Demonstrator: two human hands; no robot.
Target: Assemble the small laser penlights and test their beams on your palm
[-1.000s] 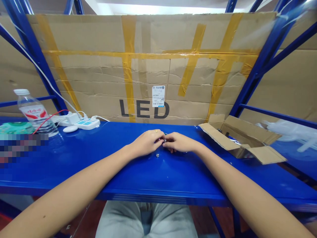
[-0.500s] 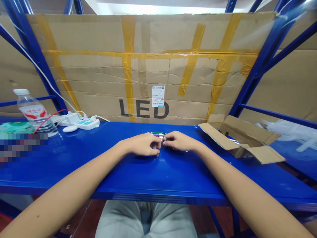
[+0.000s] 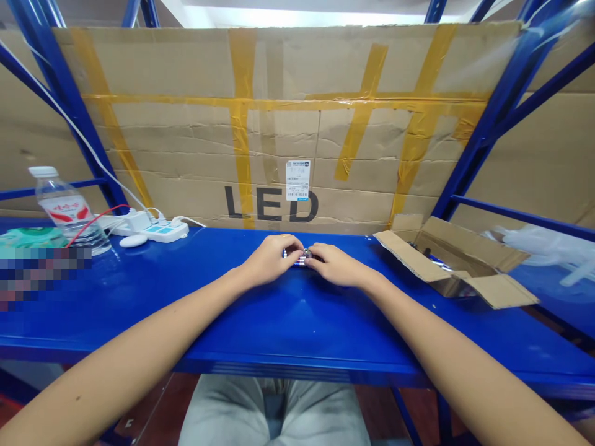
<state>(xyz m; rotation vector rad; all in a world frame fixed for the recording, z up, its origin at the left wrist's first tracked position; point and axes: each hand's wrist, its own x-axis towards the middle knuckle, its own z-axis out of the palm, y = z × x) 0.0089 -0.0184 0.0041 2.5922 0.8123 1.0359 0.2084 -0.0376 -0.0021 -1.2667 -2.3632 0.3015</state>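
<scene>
The left hand [image 3: 272,260] and right hand [image 3: 337,265] are together, both closed on a small blue-and-silver object [image 3: 297,257], too small to identify, near the middle of the blue desk's [image 3: 302,322] back edge.

The bare left forearm [image 3: 139,331] and right forearm [image 3: 446,334] reach forward from the lower corners of the view, angling inward. The left hand [image 3: 272,260] and right hand [image 3: 337,266] meet at the centre, palms down and knuckles up, with their fingers [image 3: 292,243] curled and close together.
</scene>
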